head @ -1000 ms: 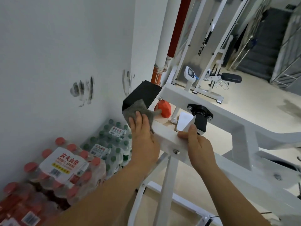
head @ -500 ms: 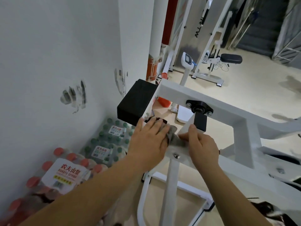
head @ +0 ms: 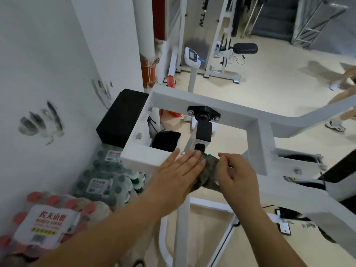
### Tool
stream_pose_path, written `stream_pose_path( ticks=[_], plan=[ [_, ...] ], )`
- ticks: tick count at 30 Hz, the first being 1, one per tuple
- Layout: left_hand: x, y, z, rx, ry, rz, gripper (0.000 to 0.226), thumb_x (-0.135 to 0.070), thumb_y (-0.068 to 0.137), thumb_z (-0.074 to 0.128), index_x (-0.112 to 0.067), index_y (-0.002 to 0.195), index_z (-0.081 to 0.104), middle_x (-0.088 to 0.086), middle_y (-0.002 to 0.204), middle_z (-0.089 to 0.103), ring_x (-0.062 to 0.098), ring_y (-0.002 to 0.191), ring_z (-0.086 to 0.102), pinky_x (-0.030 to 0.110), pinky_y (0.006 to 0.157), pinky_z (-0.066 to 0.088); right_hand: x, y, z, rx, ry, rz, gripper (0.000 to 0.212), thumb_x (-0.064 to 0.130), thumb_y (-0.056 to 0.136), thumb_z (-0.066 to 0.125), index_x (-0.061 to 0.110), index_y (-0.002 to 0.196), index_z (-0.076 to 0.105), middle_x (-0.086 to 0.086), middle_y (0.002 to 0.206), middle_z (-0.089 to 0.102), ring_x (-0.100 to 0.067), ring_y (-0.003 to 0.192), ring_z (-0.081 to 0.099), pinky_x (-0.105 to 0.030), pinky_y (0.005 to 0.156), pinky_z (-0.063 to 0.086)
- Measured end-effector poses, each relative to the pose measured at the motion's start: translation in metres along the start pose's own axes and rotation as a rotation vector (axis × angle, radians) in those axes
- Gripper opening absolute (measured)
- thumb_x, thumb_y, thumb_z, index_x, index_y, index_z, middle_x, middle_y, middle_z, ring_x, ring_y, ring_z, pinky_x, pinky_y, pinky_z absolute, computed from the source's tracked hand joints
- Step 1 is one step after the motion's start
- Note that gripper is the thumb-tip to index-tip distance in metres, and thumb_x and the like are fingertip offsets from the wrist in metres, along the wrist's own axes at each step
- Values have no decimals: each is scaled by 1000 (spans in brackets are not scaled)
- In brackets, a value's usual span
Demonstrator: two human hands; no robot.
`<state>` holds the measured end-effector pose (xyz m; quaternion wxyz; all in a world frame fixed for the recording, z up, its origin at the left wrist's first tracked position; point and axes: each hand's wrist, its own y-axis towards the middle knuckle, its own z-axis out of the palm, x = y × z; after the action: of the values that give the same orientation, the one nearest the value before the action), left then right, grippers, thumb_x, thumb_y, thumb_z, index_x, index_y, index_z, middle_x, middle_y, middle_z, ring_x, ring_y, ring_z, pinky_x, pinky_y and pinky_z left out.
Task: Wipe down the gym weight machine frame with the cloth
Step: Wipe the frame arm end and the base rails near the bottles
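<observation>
The white weight machine frame (head: 194, 100) forms a rectangular loop of square beams in front of me, with a black bearing block (head: 202, 112) on its far beam. A grey cloth (head: 209, 175) lies bunched on the near beam. My left hand (head: 178, 175) presses flat on the cloth's left part, fingers straight. My right hand (head: 238, 177) curls its fingers and thumb round the cloth's right edge on the beam. Both hands hide much of the cloth.
A black pad (head: 123, 116) juts from the frame toward the scuffed white wall on the left. Shrink-wrapped packs of water bottles (head: 104, 182) are stacked below it. Another machine with a black seat (head: 245, 48) stands behind. A person's legs (head: 336, 125) are at the right edge.
My left hand slid the cloth rightward along the near beam, away from the black pad, until it met my right hand, which now curls over the cloth. The view tilted down.
</observation>
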<state>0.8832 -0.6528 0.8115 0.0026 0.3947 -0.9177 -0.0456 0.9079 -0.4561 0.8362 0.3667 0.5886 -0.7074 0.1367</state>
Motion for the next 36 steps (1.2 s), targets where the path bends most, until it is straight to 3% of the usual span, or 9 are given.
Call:
stream_pose_path(
  ticks=[3, 6, 10, 14, 18, 24, 28, 32, 36],
  plan=[
    [-15, 5, 2, -114, -30, -128, 67, -30, 96, 49, -14, 157, 28, 8, 165, 27, 23, 155, 16, 48, 123, 14, -14, -11, -18, -93, -152, -94, 23, 25, 99, 52, 17, 98, 73, 3, 89, 66, -19, 86, 58, -30, 75, 46],
    [-73, 30, 10, -95, -150, 104, 79, -28, 93, 66, -15, 157, 21, 7, 164, 30, 24, 154, 21, 46, 125, 19, -18, -25, -33, -138, -182, -48, 16, 27, 100, 56, 23, 98, 71, 8, 89, 63, -11, 79, 57, -29, 67, 48],
    [-100, 81, -14, -26, -320, 204, 55, -23, 98, 58, -20, 150, 41, 4, 155, 45, 19, 145, 38, 35, 124, 19, -34, -42, -55, -293, 97, 353, 7, 33, 98, 59, 29, 93, 59, 9, 93, 59, -7, 82, 59, -38, 74, 55],
    [-111, 89, -27, -56, -754, 89, 17, -21, 97, 61, -21, 114, 64, -4, 112, 64, 13, 102, 56, 35, 95, 49, -47, -56, -66, -376, 359, 629, 20, 50, 96, 62, 31, 100, 55, 4, 97, 65, -14, 86, 67, -50, 77, 59],
    [-116, 100, -18, -59, -522, 95, 18, -36, 96, 62, -33, 108, 75, -10, 109, 58, 15, 105, 46, 41, 92, 42, -38, -63, -57, -327, 877, 824, 23, 37, 98, 66, 25, 113, 55, -9, 101, 73, -25, 88, 76, -48, 61, 63],
    [-76, 135, -29, 89, -638, 316, 34, -40, 96, 53, -27, 122, 71, -11, 114, 70, 11, 104, 60, 39, 95, 50, -55, -68, -56, -722, 439, 816, 21, 19, 93, 64, 36, 94, 52, -3, 82, 66, -14, 67, 66, -56, 70, 58],
    [-62, 147, -20, -72, -637, 327, 30, -23, 100, 54, -18, 126, 69, -4, 116, 70, 18, 103, 61, 42, 92, 52, -57, -73, -50, -883, 255, 857, 23, 21, 90, 56, 39, 100, 45, -2, 100, 58, -22, 87, 62, -56, 81, 54],
    [-53, 137, -14, 57, -699, 347, 40, -25, 99, 50, -19, 139, 58, -4, 133, 59, 16, 118, 55, 42, 101, 47, -27, -50, -12, -882, 407, 903, 42, 13, 98, 52, 25, 136, 38, -7, 125, 55, -21, 106, 61, -42, 93, 52],
    [-40, 123, -18, 119, -710, 342, 44, -24, 100, 50, -17, 144, 52, -1, 143, 53, 18, 129, 49, 42, 108, 42, 4, -27, 30, -755, 498, 1113, 58, 37, 106, 38, 25, 160, 21, -4, 161, 19, -29, 133, 45, -40, 108, 39]
  ],
)
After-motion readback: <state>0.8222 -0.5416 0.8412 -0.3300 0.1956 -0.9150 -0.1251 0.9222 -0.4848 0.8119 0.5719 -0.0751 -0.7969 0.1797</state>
